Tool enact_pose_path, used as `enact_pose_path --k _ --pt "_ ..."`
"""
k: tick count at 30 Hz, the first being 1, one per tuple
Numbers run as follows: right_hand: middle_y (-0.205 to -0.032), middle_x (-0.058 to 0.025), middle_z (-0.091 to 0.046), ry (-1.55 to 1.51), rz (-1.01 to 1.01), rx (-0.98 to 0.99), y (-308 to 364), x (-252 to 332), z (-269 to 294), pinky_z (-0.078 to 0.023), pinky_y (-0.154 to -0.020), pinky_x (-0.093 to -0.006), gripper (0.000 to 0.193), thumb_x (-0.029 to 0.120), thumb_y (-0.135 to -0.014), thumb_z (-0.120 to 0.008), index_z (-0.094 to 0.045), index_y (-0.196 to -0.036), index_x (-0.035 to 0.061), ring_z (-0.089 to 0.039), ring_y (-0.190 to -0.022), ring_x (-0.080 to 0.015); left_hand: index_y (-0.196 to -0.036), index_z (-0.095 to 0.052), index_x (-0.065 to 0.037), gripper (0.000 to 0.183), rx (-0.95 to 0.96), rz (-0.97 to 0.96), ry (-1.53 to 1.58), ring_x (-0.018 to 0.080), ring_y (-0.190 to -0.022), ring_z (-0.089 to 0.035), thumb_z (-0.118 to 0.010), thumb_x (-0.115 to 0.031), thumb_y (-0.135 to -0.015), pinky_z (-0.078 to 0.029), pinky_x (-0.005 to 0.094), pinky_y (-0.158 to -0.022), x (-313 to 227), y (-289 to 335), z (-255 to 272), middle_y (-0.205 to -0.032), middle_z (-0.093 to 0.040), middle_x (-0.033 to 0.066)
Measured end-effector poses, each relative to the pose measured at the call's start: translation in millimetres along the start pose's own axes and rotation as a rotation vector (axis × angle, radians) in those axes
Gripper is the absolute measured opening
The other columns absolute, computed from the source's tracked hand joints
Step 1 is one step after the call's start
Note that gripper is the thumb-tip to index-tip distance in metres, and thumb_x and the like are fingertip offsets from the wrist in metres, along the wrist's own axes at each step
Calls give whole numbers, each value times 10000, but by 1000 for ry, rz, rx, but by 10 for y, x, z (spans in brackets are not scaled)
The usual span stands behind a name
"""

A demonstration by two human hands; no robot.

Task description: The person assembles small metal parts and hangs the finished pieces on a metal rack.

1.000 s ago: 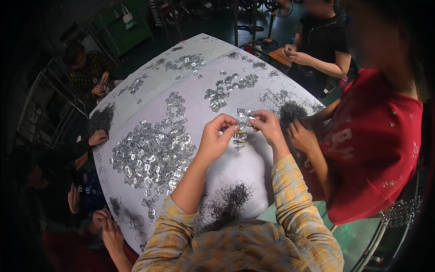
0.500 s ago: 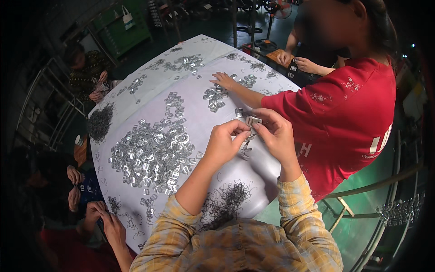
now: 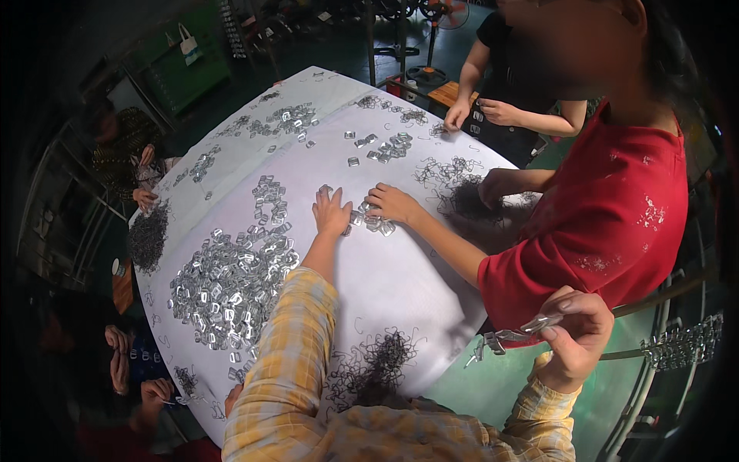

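Observation:
My left hand (image 3: pixel 331 212) stretches out over the white-covered table (image 3: pixel 416 300), palm down with its fingers apart. Its fingertips reach the edge of a small group of metal buckles (image 3: pixel 379 223), beside a co-worker's hand (image 3: pixel 391 205) lying on the same group. Out to the right, off the table's edge, my right hand (image 3: pixel 576 333) pinches a short hanging string of metal buckles (image 3: pixel 541 323) between thumb and fingers. How the string is joined is too small to tell.
A large heap of buckles (image 3: pixel 223 289) lies left of my arm. Piles of thin dark wire hooks (image 3: pixel 377 366) sit near me and at the far left (image 3: pixel 148 237). A co-worker in a red shirt (image 3: pixel 600 208) stands close on the right, before a rack of hanging buckles (image 3: pixel 683 343).
My hands have parted: the left has gone forward onto the table, the right has swung right with the buckles. The co-worker's near hand has come closer to my left hand.

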State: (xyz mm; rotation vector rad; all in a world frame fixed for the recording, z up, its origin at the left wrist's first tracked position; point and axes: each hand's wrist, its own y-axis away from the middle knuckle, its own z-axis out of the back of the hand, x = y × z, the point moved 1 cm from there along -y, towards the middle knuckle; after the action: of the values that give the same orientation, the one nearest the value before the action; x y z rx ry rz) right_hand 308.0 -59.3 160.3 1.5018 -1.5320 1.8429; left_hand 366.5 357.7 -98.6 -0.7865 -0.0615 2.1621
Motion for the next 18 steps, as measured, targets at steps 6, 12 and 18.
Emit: enact_pose_path --k 6,12,18 --pt "-644 -133 -587 94 5 1 335 22 351 -453 -536 -287 292 -45 -551 -712 -575 -808 -34 -567 -600 -226 -1182 -518 -36 376 134 -229 19 334 -1255 -326 -553 -164 -830 -269 409 -1048 -291 606 37 -1305 -408 156" --pt "-790 -143 -602 31 -219 -48 684 -30 702 -517 -641 -293 268 -83 -643 -686 -577 -887 -68 -617 -712 -214 -1065 -594 -26 265 174 -427 169 342 -1172 -421 -558 -111 -817 -354 407 -983 -726 1507 151 -1230 -465 161" --pt "-863 -130 -633 121 -349 -10 931 -91 834 -512 -714 -282 269 -88 -696 -667 -594 -955 -78 -636 -794 -181 -864 -668 -31 121 182 -458 251 278 -911 -538 -605 -69 -768 -416 390 -847 -1327 1596 217 -902 -599 103"
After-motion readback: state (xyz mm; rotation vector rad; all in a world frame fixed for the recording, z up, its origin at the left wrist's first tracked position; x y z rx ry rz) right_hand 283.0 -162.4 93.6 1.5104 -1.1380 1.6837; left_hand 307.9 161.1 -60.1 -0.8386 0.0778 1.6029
